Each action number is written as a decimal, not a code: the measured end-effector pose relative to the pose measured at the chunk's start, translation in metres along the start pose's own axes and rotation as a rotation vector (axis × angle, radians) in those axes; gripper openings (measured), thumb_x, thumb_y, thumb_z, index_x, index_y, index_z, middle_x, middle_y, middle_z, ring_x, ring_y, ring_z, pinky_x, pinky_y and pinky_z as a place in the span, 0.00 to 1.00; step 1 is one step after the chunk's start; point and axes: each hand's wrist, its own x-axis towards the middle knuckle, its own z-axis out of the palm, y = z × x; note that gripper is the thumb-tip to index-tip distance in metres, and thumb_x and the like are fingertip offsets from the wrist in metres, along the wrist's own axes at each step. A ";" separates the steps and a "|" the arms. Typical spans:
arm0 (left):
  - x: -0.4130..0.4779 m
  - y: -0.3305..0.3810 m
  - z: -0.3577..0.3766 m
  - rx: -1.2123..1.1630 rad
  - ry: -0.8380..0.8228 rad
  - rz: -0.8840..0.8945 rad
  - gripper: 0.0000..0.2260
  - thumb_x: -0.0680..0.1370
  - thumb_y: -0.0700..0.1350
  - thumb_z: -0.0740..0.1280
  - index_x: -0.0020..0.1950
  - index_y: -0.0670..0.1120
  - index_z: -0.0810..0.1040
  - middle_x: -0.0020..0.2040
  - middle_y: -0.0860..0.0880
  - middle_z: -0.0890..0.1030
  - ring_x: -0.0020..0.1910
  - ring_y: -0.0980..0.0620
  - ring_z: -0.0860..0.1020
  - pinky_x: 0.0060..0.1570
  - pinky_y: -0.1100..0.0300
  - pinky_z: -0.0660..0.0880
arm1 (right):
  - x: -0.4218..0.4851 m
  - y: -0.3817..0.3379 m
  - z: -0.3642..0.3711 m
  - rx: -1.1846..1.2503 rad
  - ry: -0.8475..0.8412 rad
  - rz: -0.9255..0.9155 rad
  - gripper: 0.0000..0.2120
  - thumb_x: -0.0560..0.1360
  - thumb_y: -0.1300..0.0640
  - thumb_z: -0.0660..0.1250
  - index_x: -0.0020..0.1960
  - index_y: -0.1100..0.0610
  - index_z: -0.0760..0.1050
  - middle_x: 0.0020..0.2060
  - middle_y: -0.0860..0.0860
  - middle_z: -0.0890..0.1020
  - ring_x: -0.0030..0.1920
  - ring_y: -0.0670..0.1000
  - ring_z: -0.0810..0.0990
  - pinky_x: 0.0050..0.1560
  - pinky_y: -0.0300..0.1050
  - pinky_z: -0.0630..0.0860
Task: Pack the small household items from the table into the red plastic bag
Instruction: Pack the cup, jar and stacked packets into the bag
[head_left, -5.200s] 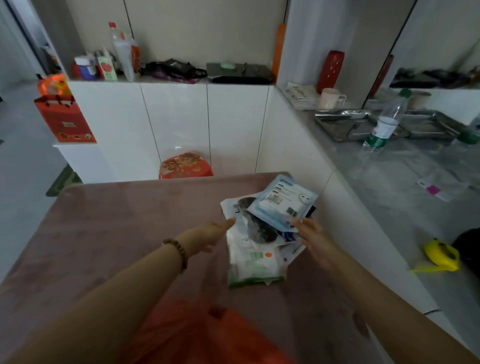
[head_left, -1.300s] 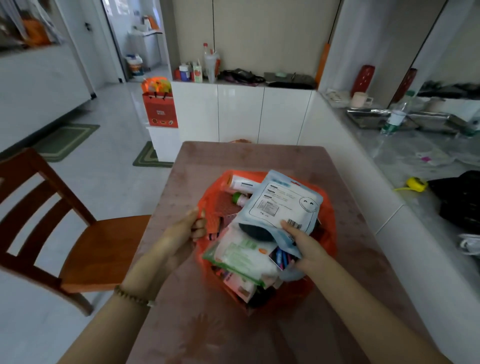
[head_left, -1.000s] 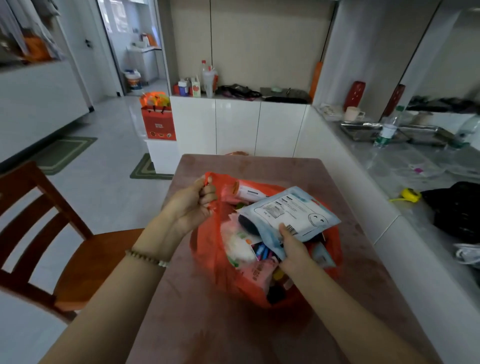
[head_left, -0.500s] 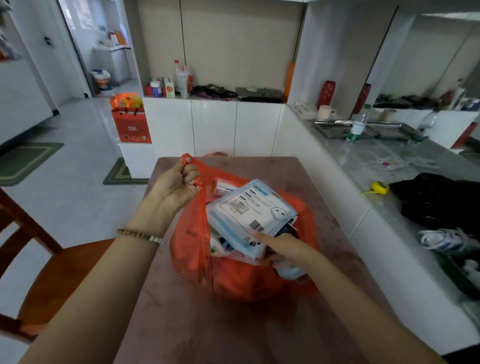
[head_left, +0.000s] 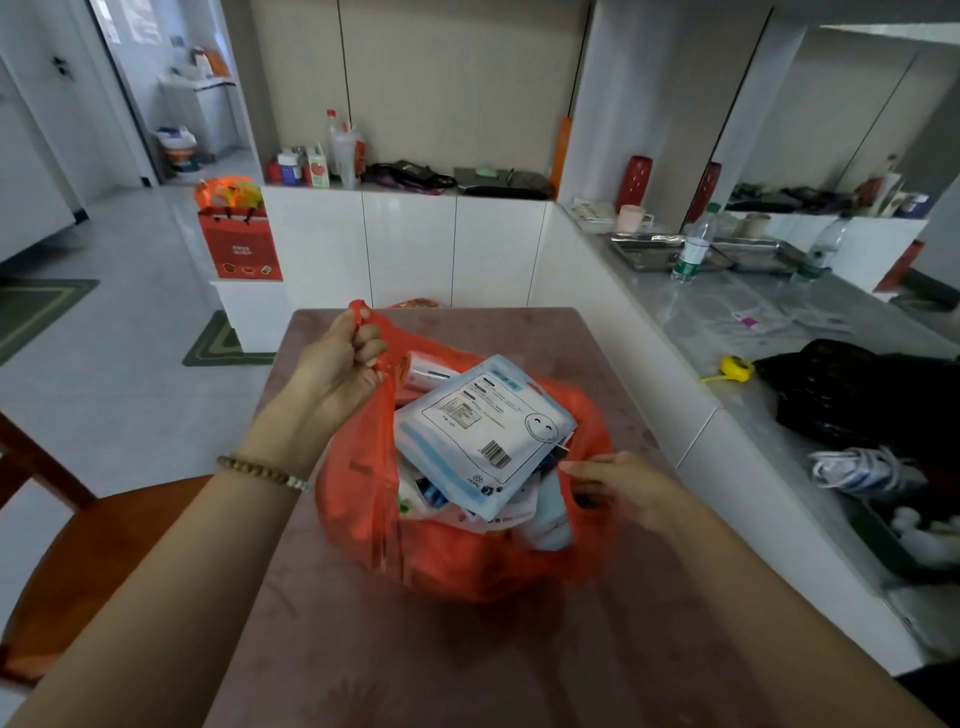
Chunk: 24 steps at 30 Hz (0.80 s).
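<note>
The red plastic bag (head_left: 467, 566) stands on the brown table (head_left: 415, 665), stuffed with small packets and tubes. A white and blue flat pouch (head_left: 483, 426) with a smiley print lies on top, sticking out of the opening. My left hand (head_left: 337, 369) grips the bag's left handle and holds it up above the table. My right hand (head_left: 623, 483) is at the bag's right rim, fingers stretched out toward the pouch's corner and holding nothing. Lower items in the bag are mostly hidden.
A wooden chair (head_left: 104, 551) stands at the table's left. A grey counter (head_left: 727, 332) runs along the right, carrying a yellow tape measure (head_left: 735, 366), a black bag (head_left: 852, 395) and bottles. White cabinets sit beyond the table, with a red gift bag (head_left: 241, 244) on a low stand.
I carried the pile of items into the red bag. My right hand has let go of the pouch and slid to the bag's right rim. My left hand lifted the handle.
</note>
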 end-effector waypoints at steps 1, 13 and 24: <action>-0.001 -0.004 0.005 0.053 0.009 0.029 0.16 0.83 0.46 0.49 0.37 0.48 0.66 0.20 0.55 0.60 0.18 0.59 0.58 0.20 0.69 0.58 | 0.002 -0.003 -0.002 -0.037 -0.013 -0.018 0.07 0.72 0.60 0.71 0.48 0.62 0.78 0.41 0.56 0.84 0.40 0.52 0.81 0.43 0.42 0.77; 0.015 -0.069 0.042 1.100 -0.136 0.260 0.27 0.79 0.55 0.61 0.73 0.43 0.58 0.44 0.46 0.74 0.45 0.50 0.75 0.50 0.56 0.76 | 0.002 -0.071 -0.030 0.576 -0.071 -0.233 0.10 0.78 0.58 0.60 0.41 0.61 0.74 0.29 0.51 0.82 0.29 0.46 0.80 0.34 0.39 0.80; 0.058 -0.143 0.026 1.898 -0.316 0.202 0.51 0.65 0.71 0.65 0.76 0.58 0.36 0.78 0.40 0.53 0.70 0.37 0.66 0.64 0.46 0.68 | 0.016 -0.092 -0.031 0.498 -0.183 -0.366 0.07 0.73 0.56 0.65 0.39 0.53 0.68 0.29 0.48 0.71 0.26 0.44 0.64 0.27 0.36 0.65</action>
